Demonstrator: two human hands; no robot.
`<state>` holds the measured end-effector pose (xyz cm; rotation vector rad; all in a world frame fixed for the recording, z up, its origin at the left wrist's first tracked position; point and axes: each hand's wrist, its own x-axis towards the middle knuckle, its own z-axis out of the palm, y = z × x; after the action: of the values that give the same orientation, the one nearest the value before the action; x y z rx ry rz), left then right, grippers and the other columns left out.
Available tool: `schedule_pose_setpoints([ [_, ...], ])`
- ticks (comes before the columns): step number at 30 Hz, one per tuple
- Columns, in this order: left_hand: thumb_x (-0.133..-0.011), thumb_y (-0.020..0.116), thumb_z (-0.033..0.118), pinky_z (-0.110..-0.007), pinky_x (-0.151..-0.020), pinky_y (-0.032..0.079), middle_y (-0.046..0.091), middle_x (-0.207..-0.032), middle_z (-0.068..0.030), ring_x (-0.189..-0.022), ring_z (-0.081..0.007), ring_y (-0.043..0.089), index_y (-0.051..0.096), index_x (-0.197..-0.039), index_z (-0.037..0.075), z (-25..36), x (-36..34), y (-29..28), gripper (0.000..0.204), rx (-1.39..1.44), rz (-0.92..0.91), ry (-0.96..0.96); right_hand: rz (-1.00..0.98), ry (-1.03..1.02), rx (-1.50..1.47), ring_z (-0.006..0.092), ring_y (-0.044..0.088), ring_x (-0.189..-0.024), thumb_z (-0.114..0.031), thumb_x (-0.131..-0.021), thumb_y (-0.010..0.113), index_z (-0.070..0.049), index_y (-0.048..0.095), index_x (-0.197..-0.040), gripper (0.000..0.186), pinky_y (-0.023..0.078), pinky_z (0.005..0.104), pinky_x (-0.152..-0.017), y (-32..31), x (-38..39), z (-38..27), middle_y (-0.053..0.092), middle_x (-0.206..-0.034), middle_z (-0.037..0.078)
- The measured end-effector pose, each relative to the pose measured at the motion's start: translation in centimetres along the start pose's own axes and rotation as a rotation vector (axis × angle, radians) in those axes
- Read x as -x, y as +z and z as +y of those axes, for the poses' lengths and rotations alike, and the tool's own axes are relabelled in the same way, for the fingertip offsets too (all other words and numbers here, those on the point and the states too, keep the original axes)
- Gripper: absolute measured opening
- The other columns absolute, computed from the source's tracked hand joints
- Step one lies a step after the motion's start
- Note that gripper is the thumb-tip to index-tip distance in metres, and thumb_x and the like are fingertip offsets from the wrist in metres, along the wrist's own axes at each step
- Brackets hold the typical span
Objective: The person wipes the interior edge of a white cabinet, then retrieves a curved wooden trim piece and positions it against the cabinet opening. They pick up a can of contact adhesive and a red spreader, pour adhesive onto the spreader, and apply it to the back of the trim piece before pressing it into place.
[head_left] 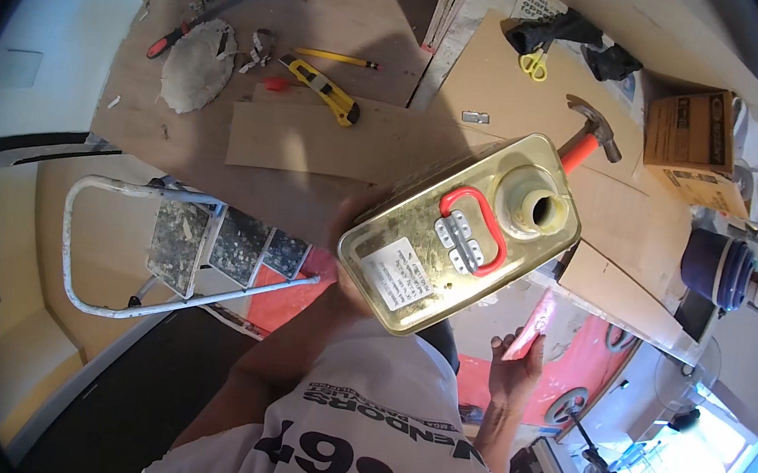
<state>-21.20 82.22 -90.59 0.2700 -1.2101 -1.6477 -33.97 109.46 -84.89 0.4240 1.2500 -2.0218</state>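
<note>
A gold metal can (412,278) with a red carrying handle (493,240) and an uncapped pale spout (541,210) is lifted close in front of me. At its near left side my left hand (347,291) is closed on it, though most of the fingers are hidden behind the can. Lower and to the right, my right hand (513,369) grips a flat, pinkish-white strip (534,324), whose kind I cannot make out. Beyond the can, a claw hammer (593,135) with a red handle rests on the cardboard.
The wooden bench (145,112) bears a yellow utility knife (321,90), a pencil (336,58) and a greyish round pad (197,66). Yellow scissors (534,65), a cardboard box (690,132) and a dark blue tub (717,267) lie right. A paint-spattered stepladder (180,247) stands left.
</note>
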Motion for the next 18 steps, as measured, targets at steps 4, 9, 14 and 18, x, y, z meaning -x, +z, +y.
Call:
schedule_pose_setpoints([
  [4,-0.104,0.051,0.042,-0.042,-0.1,0.053,0.057,-0.135,-0.0218,-0.12,-0.028,0.061,0.043,-0.142,-0.004,0.5,0.9,2.0,0.06,0.654,0.348,-0.334,-0.154,-0.1,0.122,0.0205,0.068,-0.086,-0.025,-0.097,0.068,-0.01,0.067,-0.116,0.025,0.054,0.0399,-0.083,-0.1,0.8,-0.2,0.072,-0.101,0.006],
  [9,-0.083,0.081,0.036,-0.048,-0.109,0.044,0.052,-0.139,-0.0214,-0.128,-0.0419,0.051,0.053,-0.138,0.01,3.0,-1.8,4.9,0.067,-0.315,0.343,0.381,-0.212,-0.139,0.211,0.0189,0.069,-0.089,-0.018,-0.097,0.068,-0.011,0.067,-0.117,0.021,0.056,0.0402,-0.081,1.1,-0.2,-0.7,0.073,-0.107,0.005],
  [14,-0.074,0.088,0.031,-0.057,-0.107,0.039,0.058,-0.132,-0.0135,-0.131,-0.0414,0.045,0.069,-0.116,0.016,11.0,-5.0,4.8,0.049,-1.116,-0.247,0.412,-0.091,-0.116,0.176,0.0182,0.069,-0.089,-0.017,-0.098,0.066,-0.011,0.067,-0.116,0.019,0.058,0.0402,-0.079,0.9,-1.5,0.2,0.073,-0.107,0.004],
  [18,-0.073,0.088,0.029,-0.061,-0.105,0.037,0.063,-0.123,-0.0006,-0.134,-0.0334,0.044,0.072,-0.108,0.02,10.4,-4.3,4.5,0.039,-1.127,-0.321,0.512,-0.099,-0.121,0.174,0.0181,0.069,-0.091,-0.017,-0.098,0.066,-0.011,0.067,-0.116,0.019,0.058,0.0399,-0.08,0.7,-1.7,0.2,0.073,-0.108,0.003],
])
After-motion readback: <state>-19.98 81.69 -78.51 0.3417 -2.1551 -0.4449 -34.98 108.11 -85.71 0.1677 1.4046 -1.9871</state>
